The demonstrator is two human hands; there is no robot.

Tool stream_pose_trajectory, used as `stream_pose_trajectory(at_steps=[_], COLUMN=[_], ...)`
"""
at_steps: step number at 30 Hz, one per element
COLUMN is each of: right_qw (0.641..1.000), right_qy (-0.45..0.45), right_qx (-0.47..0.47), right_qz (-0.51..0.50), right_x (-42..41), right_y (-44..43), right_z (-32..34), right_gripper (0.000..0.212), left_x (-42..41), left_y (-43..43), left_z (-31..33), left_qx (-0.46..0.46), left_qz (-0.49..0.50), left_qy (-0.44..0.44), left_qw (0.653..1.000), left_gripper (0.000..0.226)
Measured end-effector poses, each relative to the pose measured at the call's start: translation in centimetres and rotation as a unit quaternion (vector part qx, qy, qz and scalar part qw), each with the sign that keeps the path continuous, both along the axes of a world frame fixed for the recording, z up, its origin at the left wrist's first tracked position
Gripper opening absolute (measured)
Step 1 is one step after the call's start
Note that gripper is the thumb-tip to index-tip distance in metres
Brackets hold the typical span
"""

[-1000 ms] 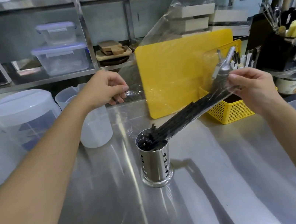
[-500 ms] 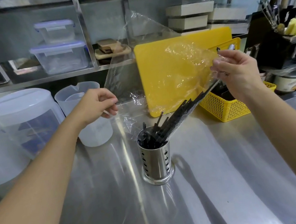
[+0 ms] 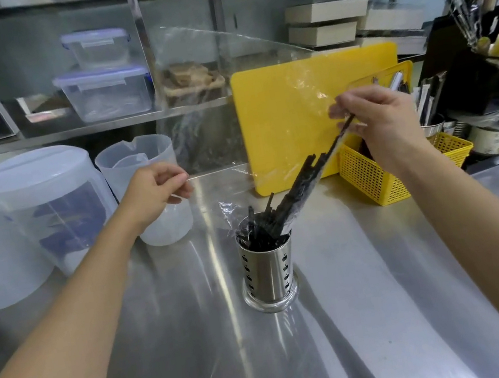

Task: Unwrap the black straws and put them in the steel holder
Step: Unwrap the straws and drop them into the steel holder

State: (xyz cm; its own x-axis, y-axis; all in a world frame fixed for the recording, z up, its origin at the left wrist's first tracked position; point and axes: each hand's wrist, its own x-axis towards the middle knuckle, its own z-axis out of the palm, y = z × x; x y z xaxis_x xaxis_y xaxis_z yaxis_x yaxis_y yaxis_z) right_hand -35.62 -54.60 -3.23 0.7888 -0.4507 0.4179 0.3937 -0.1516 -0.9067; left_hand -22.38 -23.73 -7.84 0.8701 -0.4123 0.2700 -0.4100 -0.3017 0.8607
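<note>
Two hands are up, each pinching the clear wrap (image 3: 240, 59). My left hand (image 3: 156, 188) grips one edge tight so the wrap stays wide. My right hand (image 3: 377, 119) pinches the other side and the top of one straw (image 3: 336, 139), so it can slide out. Most straws (image 3: 281, 210) already lean in the holder (image 3: 268, 270), which stands on the table (image 3: 360, 318) right under my hands to catch them.

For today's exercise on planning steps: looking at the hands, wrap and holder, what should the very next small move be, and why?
Probably lift the clear wrap up and away. Both the left hand and right hand pinch it, and the black straws already lean into the steel holder, with film trailing at its rim.
</note>
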Motion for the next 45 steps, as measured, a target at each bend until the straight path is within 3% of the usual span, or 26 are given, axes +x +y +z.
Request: stream_pose_trajectory(at_steps=[16, 22, 25, 35, 45], right_qw=[0.992, 0.99, 0.995, 0.991, 0.992], right_qy=[-0.04, 0.007, -0.014, -0.034, -0.056], right_qx=[-0.117, -0.131, -0.096, -0.132, -0.113], right_qz=[0.017, 0.041, 0.018, -0.005, -0.022], right_x=[2.4, 2.5, 2.7, 2.7, 2.3], right_y=[4.7, 4.8, 4.6, 4.5, 4.0], right_z=[4.3, 4.4, 4.6, 4.3, 5.3], right_gripper=[0.009, 0.009, 0.009, 0.015, 0.015], left_x=[0.7, 0.3, 0.2, 0.1, -0.5], left_y=[2.6, 2.2, 2.1, 1.2, -0.7], left_z=[-1.0, -0.4, -0.3, 0.6, 1.8], left_qx=[-0.02, -0.017, -0.036, -0.06, -0.063], left_qz=[0.106, 0.127, 0.132, 0.15, 0.177], left_qy=[-0.02, -0.029, -0.016, -0.015, -0.008], left_qw=[0.994, 0.991, 0.99, 0.987, 0.982], left_gripper=[0.02, 0.021, 0.021, 0.022, 0.01])
